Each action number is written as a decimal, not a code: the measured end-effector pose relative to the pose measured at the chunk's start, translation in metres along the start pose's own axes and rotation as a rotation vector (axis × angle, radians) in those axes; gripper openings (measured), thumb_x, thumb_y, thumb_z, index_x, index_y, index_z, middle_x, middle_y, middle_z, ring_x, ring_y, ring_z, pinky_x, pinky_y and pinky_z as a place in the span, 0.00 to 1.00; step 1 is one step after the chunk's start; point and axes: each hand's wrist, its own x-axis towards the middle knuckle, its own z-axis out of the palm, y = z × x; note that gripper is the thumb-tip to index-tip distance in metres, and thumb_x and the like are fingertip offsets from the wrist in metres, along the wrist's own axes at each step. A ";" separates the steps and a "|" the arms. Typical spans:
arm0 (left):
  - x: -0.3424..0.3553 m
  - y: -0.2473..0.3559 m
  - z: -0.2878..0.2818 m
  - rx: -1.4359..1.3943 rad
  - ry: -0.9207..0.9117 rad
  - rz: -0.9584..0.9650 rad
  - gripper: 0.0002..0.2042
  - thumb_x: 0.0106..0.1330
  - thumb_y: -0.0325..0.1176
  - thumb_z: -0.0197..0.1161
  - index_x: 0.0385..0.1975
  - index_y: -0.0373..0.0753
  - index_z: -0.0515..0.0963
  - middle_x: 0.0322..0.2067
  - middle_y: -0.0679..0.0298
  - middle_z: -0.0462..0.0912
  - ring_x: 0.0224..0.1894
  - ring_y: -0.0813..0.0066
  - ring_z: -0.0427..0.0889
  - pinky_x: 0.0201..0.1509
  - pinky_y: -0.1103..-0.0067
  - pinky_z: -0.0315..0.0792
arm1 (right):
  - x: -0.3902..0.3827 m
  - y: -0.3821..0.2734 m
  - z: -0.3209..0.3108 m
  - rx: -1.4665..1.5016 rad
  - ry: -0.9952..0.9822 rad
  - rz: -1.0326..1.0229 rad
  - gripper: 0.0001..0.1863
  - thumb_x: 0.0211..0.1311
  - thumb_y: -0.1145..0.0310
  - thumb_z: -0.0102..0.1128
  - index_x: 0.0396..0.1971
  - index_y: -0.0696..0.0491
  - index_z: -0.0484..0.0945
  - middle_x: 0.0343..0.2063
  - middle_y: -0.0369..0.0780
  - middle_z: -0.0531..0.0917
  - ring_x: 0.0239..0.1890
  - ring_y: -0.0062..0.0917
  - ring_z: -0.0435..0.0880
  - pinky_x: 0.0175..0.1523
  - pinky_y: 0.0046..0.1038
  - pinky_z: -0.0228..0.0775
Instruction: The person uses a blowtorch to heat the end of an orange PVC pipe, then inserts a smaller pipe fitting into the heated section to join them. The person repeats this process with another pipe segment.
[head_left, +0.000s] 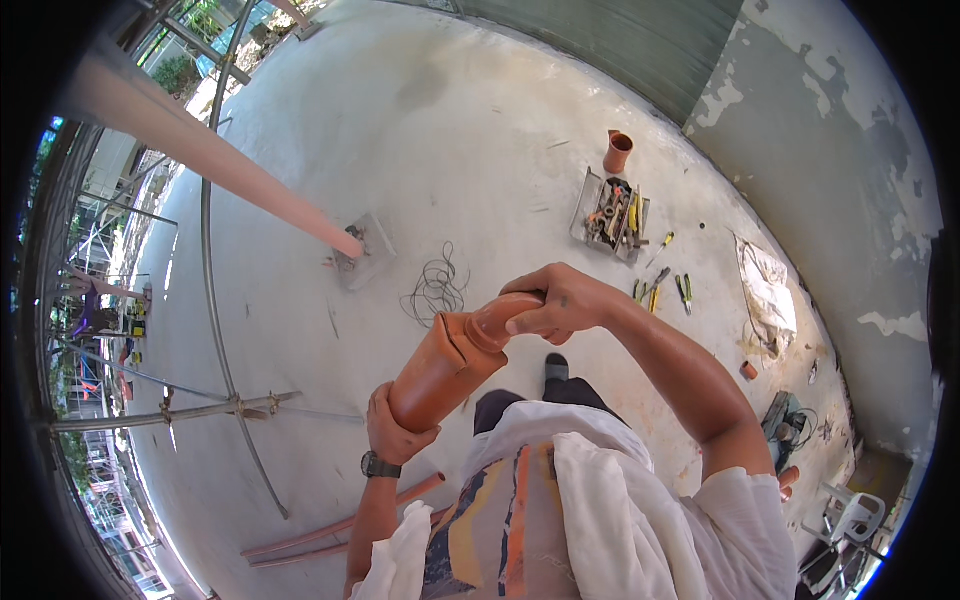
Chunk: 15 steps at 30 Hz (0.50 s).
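A wide orange-brown plastic pipe piece [432,378] is held up in front of my body, tilted up to the right. My left hand [397,432], with a dark watch on its wrist, is closed round its lower end. At the upper end the wall is folded inward, with an uneven seam. A narrower curved orange pipe elbow [492,322] meets that folded end. My right hand [568,305] wraps round the elbow's outer end, thumb on the near side. How deep the elbow sits in the wide pipe is hidden.
On the concrete floor stand a tool tray [608,215] and an orange pipe fitting [619,150]; green-handled pliers [684,292] lie nearby. Coiled wire [437,285], long pipes [345,525], a white sack [768,300] and a power tool [788,425] surround me. A pink column [230,165] and scaffold tubes [208,240] stand left.
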 end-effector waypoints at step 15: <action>0.437 -0.005 0.004 -0.009 -0.006 -0.007 0.56 0.33 0.46 0.90 0.67 0.35 0.66 0.59 0.48 0.77 0.61 0.44 0.77 0.65 0.55 0.74 | 0.314 -0.073 -0.297 0.068 -0.008 0.011 0.31 0.59 0.54 0.77 0.59 0.57 0.86 0.35 0.40 0.87 0.30 0.24 0.85 0.33 0.27 0.83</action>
